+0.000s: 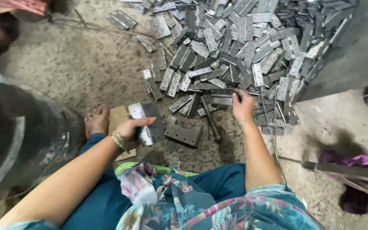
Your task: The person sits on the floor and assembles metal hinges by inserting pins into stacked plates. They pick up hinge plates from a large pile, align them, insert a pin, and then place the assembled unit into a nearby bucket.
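A: Two hands at work, both over a concrete floor. What has the left hand got?

B: It is clamped on a grey metal hinge, thumb laid across the leaf, with the hinge opened flat and standing roughly upright at about 8 o'clock of the frame's middle. A bare foot rests just beside it at 9 o'clock, next to a flat piece of cardboard.

A: And the right hand?

B: It reaches to the near edge of the big heap of hinges, which fills the 12 to 2 o'clock part of the view. The fingers are curled together on something in the heap (which piece exactly, I cannot tell).

A: Anything between the hands?

B: One loose hinge lies flat on the floor, and a dark metal rod lies beside it, at its 2 o'clock.

A: Elsewhere?

B: A round metal drum at 9 o'clock, and purple cloth under a metal bar at 4 o'clock.
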